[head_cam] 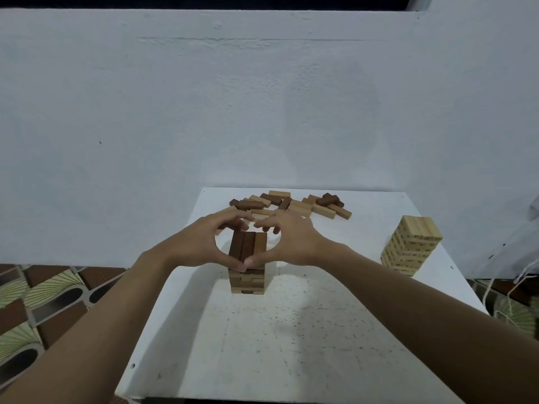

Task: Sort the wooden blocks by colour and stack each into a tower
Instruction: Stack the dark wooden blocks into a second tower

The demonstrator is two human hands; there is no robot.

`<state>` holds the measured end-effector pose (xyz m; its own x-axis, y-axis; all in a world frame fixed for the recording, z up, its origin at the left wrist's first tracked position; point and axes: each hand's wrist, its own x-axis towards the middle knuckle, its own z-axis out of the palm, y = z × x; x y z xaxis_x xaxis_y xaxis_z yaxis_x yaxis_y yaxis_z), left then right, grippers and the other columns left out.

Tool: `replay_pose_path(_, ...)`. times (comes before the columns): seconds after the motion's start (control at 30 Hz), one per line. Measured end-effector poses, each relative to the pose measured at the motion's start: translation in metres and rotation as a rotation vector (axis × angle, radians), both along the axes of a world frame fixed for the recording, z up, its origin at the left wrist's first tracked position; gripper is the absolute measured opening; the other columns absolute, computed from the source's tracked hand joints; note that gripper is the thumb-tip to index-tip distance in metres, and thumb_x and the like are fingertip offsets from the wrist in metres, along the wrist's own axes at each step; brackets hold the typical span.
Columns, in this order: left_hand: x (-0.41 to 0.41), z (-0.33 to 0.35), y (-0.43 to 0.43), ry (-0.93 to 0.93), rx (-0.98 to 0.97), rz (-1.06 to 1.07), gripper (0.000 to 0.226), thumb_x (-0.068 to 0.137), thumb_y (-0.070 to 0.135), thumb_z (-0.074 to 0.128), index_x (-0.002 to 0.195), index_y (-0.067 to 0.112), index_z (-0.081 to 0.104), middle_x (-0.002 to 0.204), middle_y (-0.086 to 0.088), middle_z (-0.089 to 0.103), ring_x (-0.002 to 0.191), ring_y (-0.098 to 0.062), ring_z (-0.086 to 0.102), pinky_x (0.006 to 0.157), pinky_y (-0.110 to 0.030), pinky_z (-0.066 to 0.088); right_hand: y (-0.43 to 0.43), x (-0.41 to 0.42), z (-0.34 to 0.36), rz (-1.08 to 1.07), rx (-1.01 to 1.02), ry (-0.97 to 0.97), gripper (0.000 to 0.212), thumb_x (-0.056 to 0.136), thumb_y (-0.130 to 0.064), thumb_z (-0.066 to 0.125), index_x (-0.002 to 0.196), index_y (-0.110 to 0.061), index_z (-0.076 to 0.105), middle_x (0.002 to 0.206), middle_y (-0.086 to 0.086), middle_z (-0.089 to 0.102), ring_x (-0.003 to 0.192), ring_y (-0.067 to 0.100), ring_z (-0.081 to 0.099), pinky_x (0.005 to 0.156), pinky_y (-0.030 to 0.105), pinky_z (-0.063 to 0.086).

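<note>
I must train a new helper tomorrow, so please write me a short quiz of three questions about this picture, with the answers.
1. Fill in: the left hand and the right hand both hold the top layer of the ___ tower.
2. True or false: the pale tower stands to the left of the brown tower.
3. Where do the loose blocks lie? A) at the far edge of the table; B) on the floor; C) on the pale tower.
Key: 1 brown; 2 false, it stands to the right; 3 A.
</note>
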<state>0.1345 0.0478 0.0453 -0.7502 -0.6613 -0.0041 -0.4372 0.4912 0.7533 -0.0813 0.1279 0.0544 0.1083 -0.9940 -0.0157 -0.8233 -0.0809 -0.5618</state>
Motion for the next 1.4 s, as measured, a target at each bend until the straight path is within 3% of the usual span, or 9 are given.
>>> replay_pose_path(0.07, 0.003, 0.003, 0.0, 0.0, 0.016, 0.012, 0.082, 0.063, 0.033, 0.098, 0.131, 0.051, 0.056, 0.126, 0.021, 0.063, 0.129, 0.001, 0.052, 0.104, -0.024, 0.039, 0.002, -0.004, -0.001, -0.035, -0.01, -0.077, 0.069, 0.066, -0.071, 0.077, 0.125, -0.039, 0.062, 0.117, -0.021, 0.056, 0.104, 0.001, 0.05, 0.103, 0.044, 0.039)
replay_pose_path(0.2, 0.008, 0.004, 0.0, -0.025, -0.008, 0.029, 0.074, 0.067, 0.033, 0.095, 0.13, 0.044, 0.058, 0.129, 0.028, 0.06, 0.127, 0.006, 0.052, 0.094, -0.021, 0.039, 0.006, -0.012, -0.005, -0.01, 0.024, -0.102, 0.073, 0.069, -0.062, 0.082, 0.133, -0.035, 0.057, 0.129, -0.021, 0.053, 0.114, 0.003, 0.05, 0.107, 0.044, 0.04)
replay_pose_path(0.4, 0.01, -0.01, -0.002, -0.027, 0.013, 0.058, 0.081, 0.063, 0.037, 0.097, 0.133, 0.046, 0.057, 0.128, 0.026, 0.064, 0.127, 0.005, 0.052, 0.109, -0.03, 0.038, 0.002, -0.009, -0.017, 0.008, 0.051, -0.04, 0.086, 0.065, -0.062, 0.084, 0.14, -0.036, 0.05, 0.147, -0.013, 0.048, 0.135, 0.012, 0.04, 0.113, 0.054, 0.03)
replay_pose_path(0.7, 0.009, -0.015, -0.001, -0.015, 0.016, 0.077, 0.079, 0.062, 0.035, 0.098, 0.13, 0.046, 0.058, 0.122, 0.026, 0.065, 0.123, 0.005, 0.056, 0.106, -0.023, 0.037, -0.004, -0.007, -0.027, -0.017, 0.035, -0.053, 0.081, 0.065, -0.065, 0.083, 0.135, -0.037, 0.054, 0.14, -0.012, 0.054, 0.127, 0.012, 0.046, 0.109, 0.053, 0.034)
replay_pose_path(0.97, 0.01, -0.015, -0.001, -0.013, 0.024, 0.07, 0.085, 0.055, 0.051, 0.094, 0.132, 0.045, 0.057, 0.123, 0.023, 0.065, 0.125, -0.001, 0.056, 0.114, -0.035, 0.038, -0.005, -0.006, -0.027, -0.01, 0.03, -0.054, 0.081, 0.064, -0.062, 0.084, 0.134, -0.036, 0.055, 0.137, -0.012, 0.056, 0.122, 0.011, 0.049, 0.107, 0.053, 0.036)
replay_pose_path(1.07, 0.01, -0.013, 0.0, -0.018, 0.024, 0.06, 0.085, 0.059, 0.041, 0.098, 0.133, 0.045, 0.056, 0.125, 0.021, 0.065, 0.125, 0.0, 0.055, 0.111, -0.029, 0.038, -0.001, -0.006, -0.024, -0.017, 0.026, -0.084, 0.084, 0.064, -0.064, 0.083, 0.138, -0.037, 0.053, 0.139, -0.016, 0.054, 0.123, 0.008, 0.048, 0.109, 0.047, 0.037)
replay_pose_path(1.13, 0.011, -0.009, 0.003, -0.023, 0.026, 0.052, 0.084, 0.062, 0.038, 0.097, 0.134, 0.045, 0.056, 0.127, 0.018, 0.066, 0.125, 0.002, 0.055, 0.105, -0.021, 0.037, 0.005, -0.008, -0.021, -0.025, 0.014, -0.165, 0.083, 0.066, -0.067, 0.08, 0.138, -0.037, 0.053, 0.135, -0.021, 0.054, 0.12, 0.001, 0.049, 0.103, 0.033, 0.04)
replay_pose_path(1.23, 0.013, -0.001, 0.009, 0.034, 0.052, 0.099, 0.067, 0.073, 0.042, 0.087, 0.133, 0.042, 0.059, 0.127, 0.015, 0.067, 0.123, 0.001, 0.058, 0.103, -0.02, 0.041, 0.013, -0.018, -0.024, -0.093, -0.033, -0.272, 0.064, 0.082, -0.067, 0.063, 0.134, -0.032, 0.058, 0.122, -0.022, 0.058, 0.11, -0.005, 0.053, 0.087, 0.015, 0.04)
replay_pose_path(1.4, 0.019, -0.008, 0.004, 0.275, 0.01, 0.328, 0.017, 0.101, 0.027, 0.059, 0.112, 0.024, 0.072, 0.101, 0.009, 0.074, 0.094, -0.005, 0.067, 0.085, -0.012, 0.047, 0.011, -0.047, -0.051, -0.22, -0.107, -0.211, 0.031, 0.101, -0.041, 0.052, 0.116, -0.02, 0.069, 0.108, -0.008, 0.069, 0.096, 0.002, 0.06, 0.083, 0.021, 0.047)
